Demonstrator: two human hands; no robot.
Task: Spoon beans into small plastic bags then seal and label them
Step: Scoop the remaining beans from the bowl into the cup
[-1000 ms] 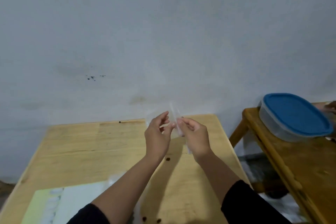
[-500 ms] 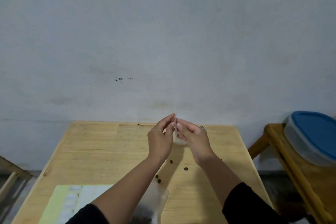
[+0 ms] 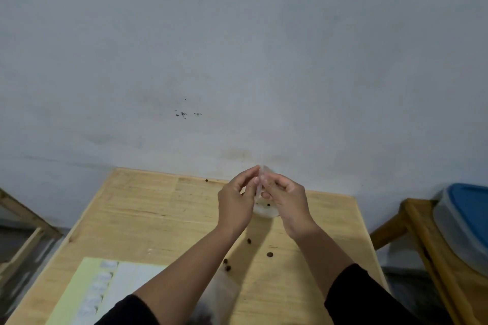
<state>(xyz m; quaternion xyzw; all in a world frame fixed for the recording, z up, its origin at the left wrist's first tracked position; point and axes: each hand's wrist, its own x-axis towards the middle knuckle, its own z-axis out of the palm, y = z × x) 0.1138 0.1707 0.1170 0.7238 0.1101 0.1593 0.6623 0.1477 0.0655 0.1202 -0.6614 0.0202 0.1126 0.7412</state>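
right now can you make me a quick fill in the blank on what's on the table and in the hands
1. Both hands, left and right, pinch a small clear plastic ____.
2. Loose beans lie scattered on the ____ table.
3. The container on the side table has a ____ lid.

Missing words: bag; wooden; blue
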